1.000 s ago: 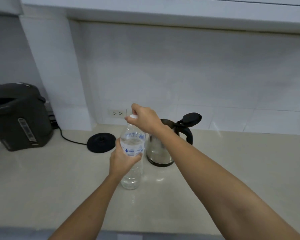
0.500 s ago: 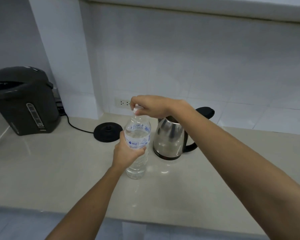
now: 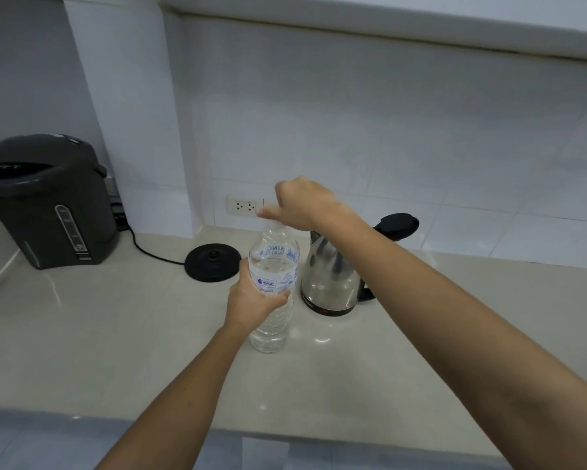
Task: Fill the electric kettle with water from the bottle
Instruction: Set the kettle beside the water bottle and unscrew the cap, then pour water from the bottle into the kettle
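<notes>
Now the left hand [image 3: 254, 300] hugs the bottle [image 3: 273, 293]; the right hand [image 3: 302, 206] pinches its cap [image 3: 268, 212]. No water poured into the kettle [image 3: 331, 279] beside yet.

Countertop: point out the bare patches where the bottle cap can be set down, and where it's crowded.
The countertop is bare in front, between the thermo pot and the left hand, and to the right of the steel kettle. The back middle is crowded: the kettle base with its cord, the water bottle and the kettle stand close together under the right hand.
</notes>
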